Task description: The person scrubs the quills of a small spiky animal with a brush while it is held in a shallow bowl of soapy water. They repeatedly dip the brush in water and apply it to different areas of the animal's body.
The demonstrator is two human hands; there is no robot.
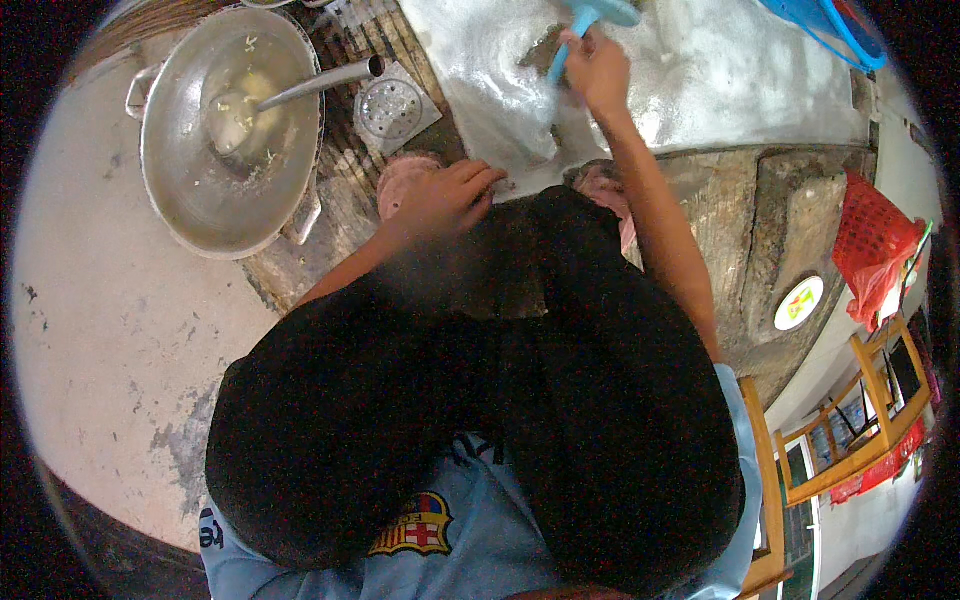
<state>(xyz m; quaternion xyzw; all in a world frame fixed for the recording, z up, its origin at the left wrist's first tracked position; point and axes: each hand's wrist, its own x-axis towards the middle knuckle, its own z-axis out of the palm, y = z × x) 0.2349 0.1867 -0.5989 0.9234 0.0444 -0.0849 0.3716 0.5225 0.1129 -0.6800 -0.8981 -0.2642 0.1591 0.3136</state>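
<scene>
My right hand (600,71) grips the handle of a light-blue plastic tool (581,22). Its rounded head is cut off at the top edge, so its exact kind cannot be told. Beneath it spreads a wet, shiny concrete floor (495,82). My left hand (457,191) hangs loosely over the pink slipper on my left foot (401,184), with nothing visible in its fingers. To the left stands a large two-handled metal wok (176,165). Cloudy water with pale scraps lies in it, and a metal ladle (322,82) leans on its rim.
A square metal drain cover (397,109) lies by a dark slatted strip (390,30). Part of a blue basin (832,22) shows at top right. Rightward are a red plastic basket (862,217), a round white disc-like object (799,304) and a wooden chair (825,484).
</scene>
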